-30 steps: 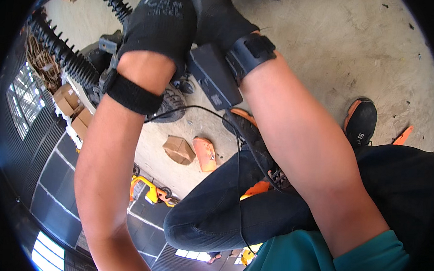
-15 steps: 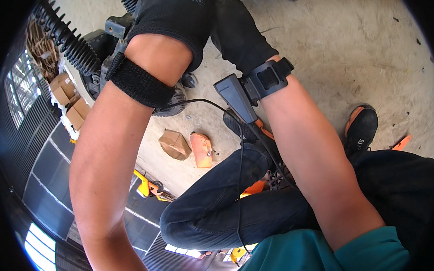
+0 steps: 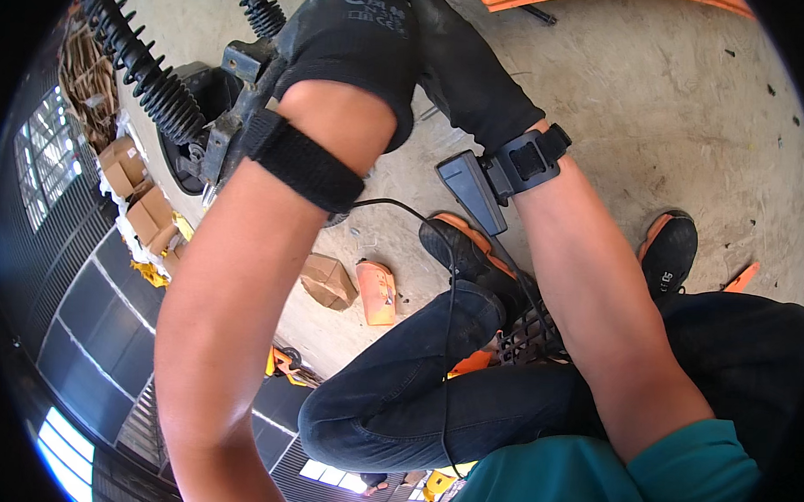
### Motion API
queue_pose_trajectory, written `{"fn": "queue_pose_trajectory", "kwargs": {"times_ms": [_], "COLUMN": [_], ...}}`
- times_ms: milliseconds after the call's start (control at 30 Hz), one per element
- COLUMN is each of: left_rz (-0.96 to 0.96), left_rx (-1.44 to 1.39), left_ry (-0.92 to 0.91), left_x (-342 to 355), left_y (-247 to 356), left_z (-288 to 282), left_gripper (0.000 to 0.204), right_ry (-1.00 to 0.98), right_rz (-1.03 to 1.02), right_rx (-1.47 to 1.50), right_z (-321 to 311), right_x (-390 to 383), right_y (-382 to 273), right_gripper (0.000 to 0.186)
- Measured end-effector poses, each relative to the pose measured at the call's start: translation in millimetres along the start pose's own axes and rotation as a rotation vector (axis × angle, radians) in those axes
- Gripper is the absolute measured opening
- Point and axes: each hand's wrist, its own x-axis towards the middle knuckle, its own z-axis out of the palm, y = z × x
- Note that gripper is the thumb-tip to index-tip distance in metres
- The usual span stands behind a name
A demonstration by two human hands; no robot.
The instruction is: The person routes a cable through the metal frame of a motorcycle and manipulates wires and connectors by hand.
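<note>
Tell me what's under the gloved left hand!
A dark metal bracket shows beside the left hand. Whatever lies directly under its black glove is covered, so I can't tell.

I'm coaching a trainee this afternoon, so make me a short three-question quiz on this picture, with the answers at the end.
1. Multiple choice: what colour are the gloves on the left hand and right hand?
A) White
B) Black
C) Yellow

2. True or false: in the picture, the small orange piece lies on the floor just right of a small brown package.

3. Fill in the blank: the gray box is worn on the person's ____ arm.

Key: 1. B; 2. True; 3. right.
</note>
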Motion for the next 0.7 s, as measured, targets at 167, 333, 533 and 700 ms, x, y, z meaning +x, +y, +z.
{"fn": "queue_pose_trajectory", "kwargs": {"times_ms": [167, 333, 533, 700], "left_rz": [-0.065, -0.176, -0.234, -0.173], "left_rx": [0.053, 0.026, 0.007, 0.001], "left_ry": [0.036, 0.104, 0.074, -0.148], "left_x": [-13.0, -2.6, -6.0, -6.8], "left_y": [-1.4, 18.2, 22.6, 25.3], "left_z": [0.2, 10.9, 12.0, -6.8], "left_gripper": [0.031, 0.025, 0.026, 0.035], "right_ry": [-0.037, 0.034, 0.035, 0.004], "right_rz": [0.065, 0.287, 0.293, 0.233], "right_rx": [0.080, 0.510, 0.776, 0.402], "right_z": [0.0, -24.2, -14.3, -7.4], "right_x": [1.8, 0.7, -0.6, 3.8], "right_y": [-6.0, -3.0, 9.3, 13.0], "right_gripper": [0.039, 0.032, 0.029, 0.032]}}
